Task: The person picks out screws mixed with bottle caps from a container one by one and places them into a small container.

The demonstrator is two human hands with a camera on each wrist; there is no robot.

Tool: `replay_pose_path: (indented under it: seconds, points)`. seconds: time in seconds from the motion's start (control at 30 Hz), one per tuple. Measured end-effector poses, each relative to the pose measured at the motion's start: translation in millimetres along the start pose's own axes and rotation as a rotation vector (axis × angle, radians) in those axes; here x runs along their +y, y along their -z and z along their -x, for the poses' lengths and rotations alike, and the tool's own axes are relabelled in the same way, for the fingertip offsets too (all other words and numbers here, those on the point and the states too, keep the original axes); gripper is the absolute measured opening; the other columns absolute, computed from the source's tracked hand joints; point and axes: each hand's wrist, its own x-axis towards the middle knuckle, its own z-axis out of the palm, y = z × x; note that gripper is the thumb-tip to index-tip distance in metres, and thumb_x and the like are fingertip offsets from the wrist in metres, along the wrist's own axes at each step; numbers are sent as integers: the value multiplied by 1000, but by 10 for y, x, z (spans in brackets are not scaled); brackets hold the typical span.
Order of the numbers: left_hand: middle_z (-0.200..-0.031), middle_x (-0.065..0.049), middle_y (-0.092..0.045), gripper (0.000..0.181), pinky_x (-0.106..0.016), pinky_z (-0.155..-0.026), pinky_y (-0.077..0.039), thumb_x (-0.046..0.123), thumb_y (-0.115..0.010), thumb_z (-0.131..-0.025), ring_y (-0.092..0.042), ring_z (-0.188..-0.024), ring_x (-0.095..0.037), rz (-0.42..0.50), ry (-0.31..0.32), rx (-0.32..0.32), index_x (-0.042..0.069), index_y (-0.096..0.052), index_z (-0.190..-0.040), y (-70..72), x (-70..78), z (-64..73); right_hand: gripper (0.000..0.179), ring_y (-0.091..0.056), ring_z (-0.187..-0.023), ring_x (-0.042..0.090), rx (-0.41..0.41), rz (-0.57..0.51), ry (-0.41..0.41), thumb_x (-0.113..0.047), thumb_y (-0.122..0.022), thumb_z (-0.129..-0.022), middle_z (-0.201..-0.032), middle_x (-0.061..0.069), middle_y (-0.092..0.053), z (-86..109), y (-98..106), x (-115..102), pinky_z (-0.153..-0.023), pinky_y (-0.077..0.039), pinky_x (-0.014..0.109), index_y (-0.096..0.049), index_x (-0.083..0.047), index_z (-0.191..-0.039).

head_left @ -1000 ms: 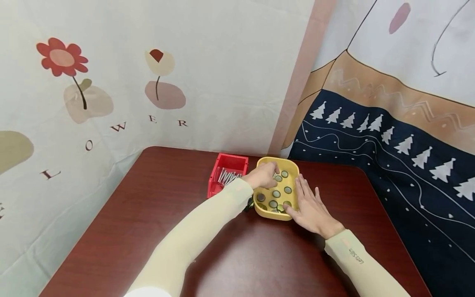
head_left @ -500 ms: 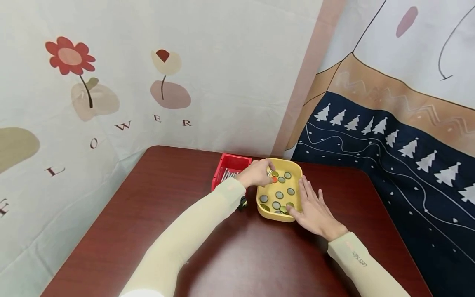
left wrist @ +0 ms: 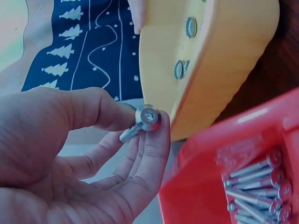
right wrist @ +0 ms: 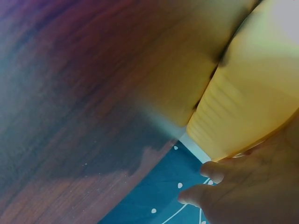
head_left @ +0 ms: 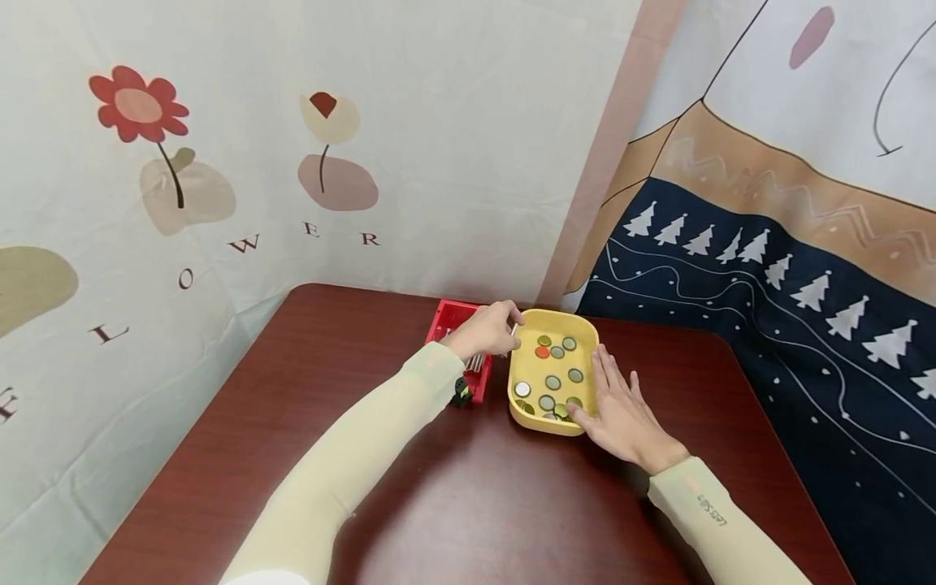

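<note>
My left hand [head_left: 486, 329] is over the inner side of the red bin [head_left: 479, 394], close to the yellow tray. Its thumb and fingers pinch a silver hex-socket bolt [left wrist: 147, 117], the head facing the left wrist camera. Several similar bolts [left wrist: 259, 191] lie in the bin, partly hidden by the hand in the head view. Bottle caps [head_left: 553, 382], mostly grey or green with one orange, are scattered across the yellow tray [head_left: 543, 426]. With fingers extended, my right hand [head_left: 625, 421] rests along the tray's right side, thumb over the near rim.
A small black object with yellow-green marks [head_left: 461, 393] sits by the bin's near left side. Both containers stand toward the far edge of the dark red table [head_left: 468, 504]. A printed cloth [head_left: 453, 146] hangs behind it.
My left hand has moved left from above the yellow tray to the red bin, the bolt in its fingers, uncovering the orange cap. The right hand has stayed at the tray's side.
</note>
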Motion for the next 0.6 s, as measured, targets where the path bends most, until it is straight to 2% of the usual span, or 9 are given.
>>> replay_pose_path:
  seconds: [0.13,0.2,0.23,0.3,0.43,0.47,0.6]
  points:
    - [-101,-13,-79,41,-31,-78,-66,13,-76,-109,-84,-88,-28,14,6,2,3,-66,-148,86,-48,0,109,-12,-182,52,2,4,2,-56,-65,-114,-198,21,0,-9,9,-1,-140,-9,85,-7,1,-186]
    - [-95,-11,-79,41,-32,-79,-66,13,-76,-108,-83,-83,-25,10,12,6,4,-66,-147,131,-77,8,108,-13,-182,53,6,10,6,-55,-66,-114,-197,22,0,-15,6,-4,-140,-10,85,-7,1,-185]
    - [-93,-8,-79,41,-31,-80,-65,16,-78,-107,-81,-81,-21,4,8,14,6,-67,-145,109,-198,-81,108,-13,-181,53,9,11,8,-54,-66,-114,-197,22,-1,-18,6,-6,-140,-10,85,-7,2,-185]
    - [-91,-6,-79,41,-32,-81,-65,16,-78,-107,-78,-78,-17,1,22,16,6,-67,-145,148,-231,-75,108,-13,-181,53,12,11,9,-54,-66,-114,-197,22,-1,-20,6,-9,-140,-10,85,-8,2,-185]
    - [-97,-8,-81,42,-32,-85,-65,17,-78,-108,-79,-81,-16,-4,51,14,7,-67,-147,197,-302,-56,109,-13,-181,53,6,8,0,-54,-67,-113,-197,22,-1,-10,9,-12,-140,-10,85,-7,1,-186]
    - [-99,-10,-82,41,-32,-85,-65,13,-76,-109,-79,-83,-18,-3,65,11,6,-66,-148,247,-213,42,109,-13,-181,53,6,7,-2,-54,-67,-113,-197,22,-1,-7,11,-12,-140,-10,85,-7,1,-186]
    - [-104,-10,-79,38,-29,-79,-60,12,-75,-109,-73,-82,-17,-13,80,31,8,-68,-146,271,-282,69,109,-13,-181,54,8,6,-4,-53,-68,-113,-197,23,-2,1,16,-17,-140,-10,85,-8,2,-185]
